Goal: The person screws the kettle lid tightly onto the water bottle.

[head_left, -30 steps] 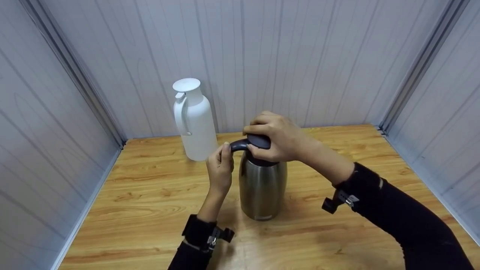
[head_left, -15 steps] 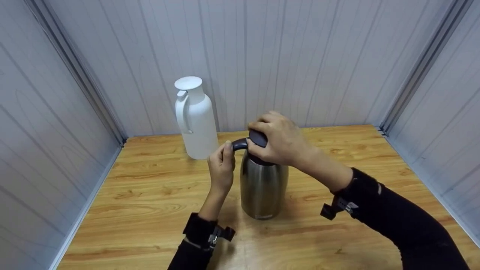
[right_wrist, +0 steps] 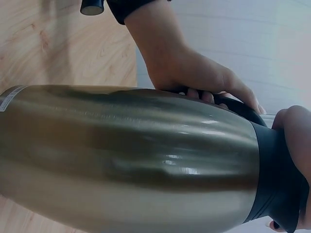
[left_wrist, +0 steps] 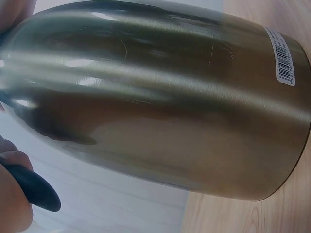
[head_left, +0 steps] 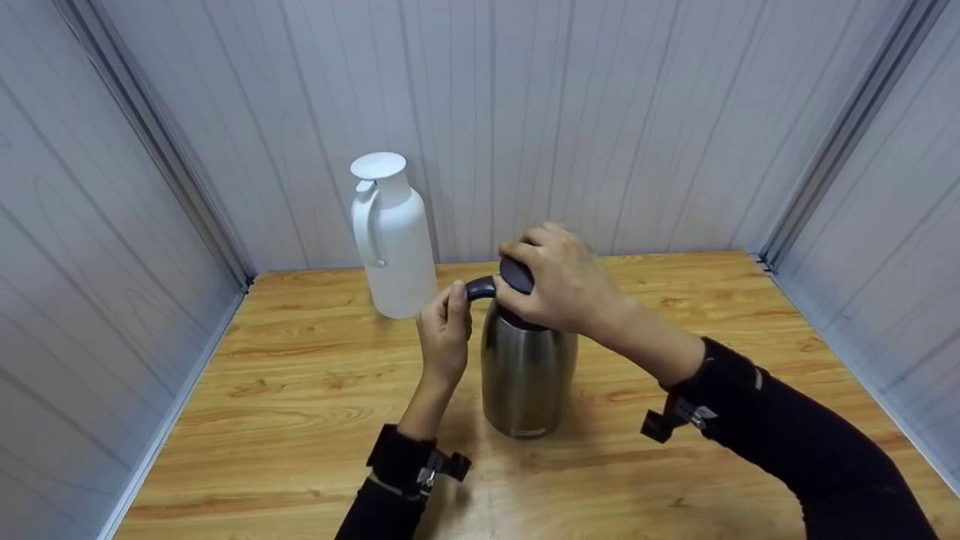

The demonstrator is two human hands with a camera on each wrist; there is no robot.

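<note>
A steel thermos jug [head_left: 528, 375] with a dark lid [head_left: 517, 274] and dark handle [head_left: 478, 288] stands upright on the wooden table [head_left: 300, 390]. My left hand [head_left: 444, 336] grips the handle, fingers curled round it. My right hand [head_left: 561, 280] sits on top, fingers wrapped round the lid. The left wrist view is filled by the jug's brushed body [left_wrist: 160, 107], with the handle [left_wrist: 34, 187] at lower left. In the right wrist view the jug [right_wrist: 126, 150] lies across the frame, the left hand [right_wrist: 194, 70] behind it on the handle [right_wrist: 240, 109].
A white plastic jug [head_left: 391, 240] with a flat lid stands at the back left, against the grey panel wall [head_left: 570, 112]. Panel walls close in both sides of the table. Bare wood lies in front and to the right.
My right hand has turned on the lid, its fingers swinging round toward the back. The jug and my left hand have stayed in place.
</note>
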